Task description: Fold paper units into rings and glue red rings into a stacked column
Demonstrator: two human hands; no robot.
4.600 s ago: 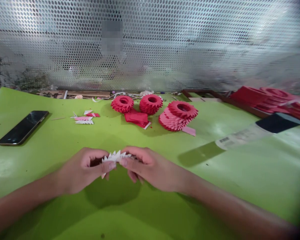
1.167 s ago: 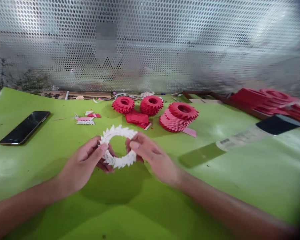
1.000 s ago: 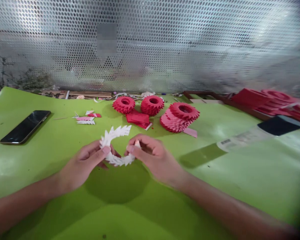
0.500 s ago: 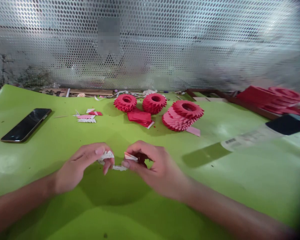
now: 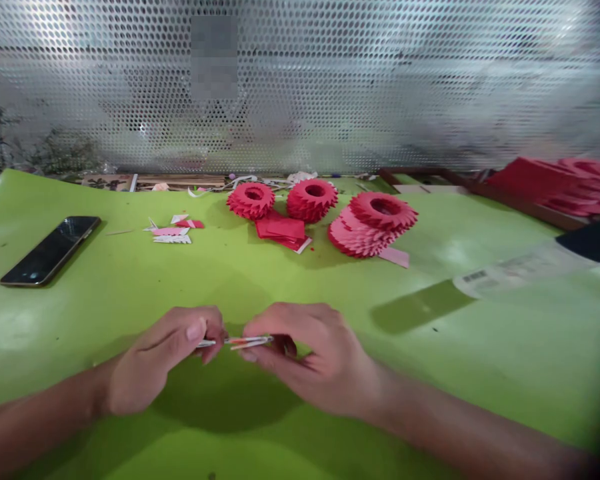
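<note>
Folded paper strip (image 5: 235, 342) pinched between both hands

Thin, seen almost edge-on, mostly white with a red streak along it, lying level across the small gap between the hands, above a green tabletop (image 5: 480, 380). Left hand (image 5: 165, 360) closed on the strip's left end, fingers curled and thumb pressed alongside (exact finger contact hidden behind the knuckles). Right hand (image 5: 313, 357) also closed, fingers curled around the right end, fingertips (image 5: 250, 355) pinching from below. Neither hand open.

Straight ahead of the hands, two red folded-paper rings (image 5: 280, 200) side by side, with loose red paper sheets (image 5: 281, 230) just in front of them. Ahead of the right hand, a leaning stack of pink and red folded-paper rings (image 5: 373, 225), a pink paper slip (image 5: 394, 257) touching its near edge. Ahead of the left hand, small white and pink paper scraps (image 5: 173, 233); farther out past that hand, a black smartphone (image 5: 50, 251) lying face up. Well to the right of the right hand, a clear packet with a barcode label (image 5: 505, 275) and a wooden tray (image 5: 525, 207) of red paper pieces. Beyond everything, a perforated metal screen (image 5: 380, 87).
</note>
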